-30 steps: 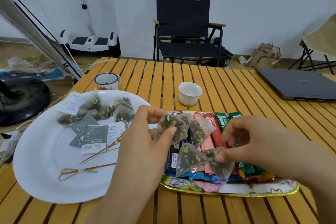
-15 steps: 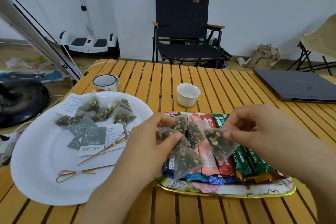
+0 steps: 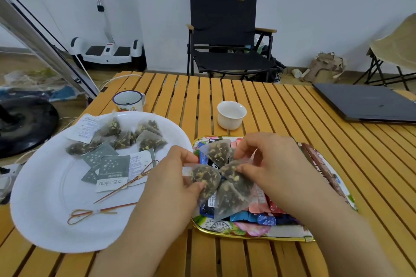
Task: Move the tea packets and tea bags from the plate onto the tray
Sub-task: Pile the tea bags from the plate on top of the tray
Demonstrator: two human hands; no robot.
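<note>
A floral tray [image 3: 252, 233] with a gold rim lies at centre right, loaded with coloured tea packets [image 3: 263, 216]. Over its left part my left hand [image 3: 173, 177] pinches a mesh pyramid tea bag [image 3: 206, 177]. My right hand [image 3: 270, 159] pinches another tea bag [image 3: 234, 174] beside it; one more tea bag [image 3: 219, 152] shows just above and one [image 3: 231, 200] lies below on the packets. The white plate [image 3: 45, 209] at left holds several tea bags [image 3: 132, 137], grey tea packets [image 3: 112, 171], white packets and two bamboo picks [image 3: 90, 215].
A small white cup [image 3: 230, 114] stands behind the tray and an enamel mug [image 3: 128, 101] behind the plate. A closed laptop [image 3: 364, 102] lies at the table's far right. A black folding chair [image 3: 225, 36] stands beyond the slatted wooden table.
Both hands have drawn together and lower over the tray's left part, and the tea bags they hold now sit bunched side by side.
</note>
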